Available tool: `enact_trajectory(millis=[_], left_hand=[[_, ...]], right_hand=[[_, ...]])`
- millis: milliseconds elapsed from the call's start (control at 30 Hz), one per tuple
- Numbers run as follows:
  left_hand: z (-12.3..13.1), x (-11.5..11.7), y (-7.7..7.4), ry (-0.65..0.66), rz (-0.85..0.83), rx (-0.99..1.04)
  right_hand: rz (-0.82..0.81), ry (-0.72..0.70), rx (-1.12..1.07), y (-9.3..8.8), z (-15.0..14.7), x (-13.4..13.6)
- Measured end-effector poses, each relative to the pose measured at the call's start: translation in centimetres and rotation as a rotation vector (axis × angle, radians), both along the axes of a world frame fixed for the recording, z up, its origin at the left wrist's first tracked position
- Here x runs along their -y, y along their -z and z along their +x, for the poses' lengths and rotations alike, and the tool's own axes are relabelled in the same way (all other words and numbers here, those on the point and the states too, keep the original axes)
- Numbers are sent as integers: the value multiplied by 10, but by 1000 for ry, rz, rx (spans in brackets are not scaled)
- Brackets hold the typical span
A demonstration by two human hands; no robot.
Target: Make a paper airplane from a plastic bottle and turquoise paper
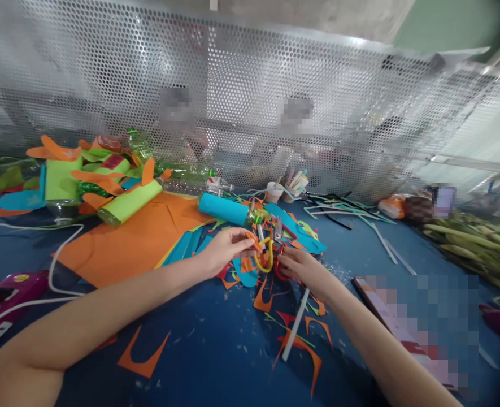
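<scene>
Over the blue bench [216, 345], our left fingers [242, 244] pinch a small orange paper piece [256, 243], right fingers [291, 263] curl round red-handled metal scissors [277, 267]; we judge green-paper-wrapped plastic bottles [131, 203] further along than the seemingly flapless blue-paper-wrapped bottle [223, 209].

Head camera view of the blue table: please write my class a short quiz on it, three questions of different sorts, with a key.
1. True or false: the left hand pinches a small orange piece between its fingers.

2. Multiple choice: what colour is the wrap on the bottle lying on its side just beyond the left hand?
A) green
B) blue
C) orange

3. Fill in the missing word: the red handle is at the ____ hand.

Key:
1. True
2. B
3. right
</scene>
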State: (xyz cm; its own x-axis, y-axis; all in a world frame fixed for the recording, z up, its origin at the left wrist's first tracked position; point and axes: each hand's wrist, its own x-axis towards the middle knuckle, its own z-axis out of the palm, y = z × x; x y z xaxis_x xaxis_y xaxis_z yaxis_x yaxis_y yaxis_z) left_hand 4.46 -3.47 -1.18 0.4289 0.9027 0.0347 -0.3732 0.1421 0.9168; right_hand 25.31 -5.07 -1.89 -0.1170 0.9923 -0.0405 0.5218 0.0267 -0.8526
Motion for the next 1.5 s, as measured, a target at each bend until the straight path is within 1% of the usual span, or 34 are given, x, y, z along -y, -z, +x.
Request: enact_trajectory(millis=[200, 333, 433, 500, 600, 633, 667, 700, 767, 833, 900, 967, 1100, 1200, 1300, 1400, 1433, 1467, 1500], left_hand=[[-8, 5, 7, 51, 144, -268], [-8, 12, 10, 71, 171, -343], [-9, 15, 15, 80, 158, -357], [-10, 15, 18, 70, 154, -365], [-12, 15, 22, 35, 157, -383], [-13, 15, 22, 23, 157, -388], [-13, 16, 22, 14, 157, -394], [-13, 16, 22, 14, 160, -398], [-13, 16, 22, 24, 171, -397], [-13, 17, 23, 35, 183, -384], [-12, 18, 24, 37, 191, -372], [-13, 19, 26, 42, 195, -372], [-13, 18, 28, 33, 167, -376], [-14, 16, 28, -5, 126, -342], [-18, 13, 27, -54, 104, -309], [-23, 12, 28, -81, 117, -339], [-25, 12, 29, -84, 123, -346], [-27, 12, 30, -87, 130, -346], [-28, 12, 31, -96, 135, -342]], right_hand=[[105, 66, 311, 4, 5, -2], [169, 104, 494, 5, -2, -2], [192, 85, 570, -2, -8, 3], [206, 52, 604, -13, -7, 10], [227, 27, 653, -32, 9, 23], [232, 22, 677, -36, 18, 27], [260, -5, 760, -38, 28, 32], [299, -17, 854, -36, 38, 36], [350, -56, 1036, -26, 57, 45], [283, -54, 1158, -12, 71, 53], [252, -55, 1156, 1, 79, 56], [260, -56, 1127, 8, 81, 55], [212, 6, 1105, 10, 73, 49], [286, 98, 1058, 8, 64, 50], [395, 210, 925, 1, 55, 54], [489, 248, 705, -17, 44, 54], [491, 239, 621, -23, 39, 53], [457, 229, 532, -28, 32, 51], [380, 208, 428, -32, 23, 48]])
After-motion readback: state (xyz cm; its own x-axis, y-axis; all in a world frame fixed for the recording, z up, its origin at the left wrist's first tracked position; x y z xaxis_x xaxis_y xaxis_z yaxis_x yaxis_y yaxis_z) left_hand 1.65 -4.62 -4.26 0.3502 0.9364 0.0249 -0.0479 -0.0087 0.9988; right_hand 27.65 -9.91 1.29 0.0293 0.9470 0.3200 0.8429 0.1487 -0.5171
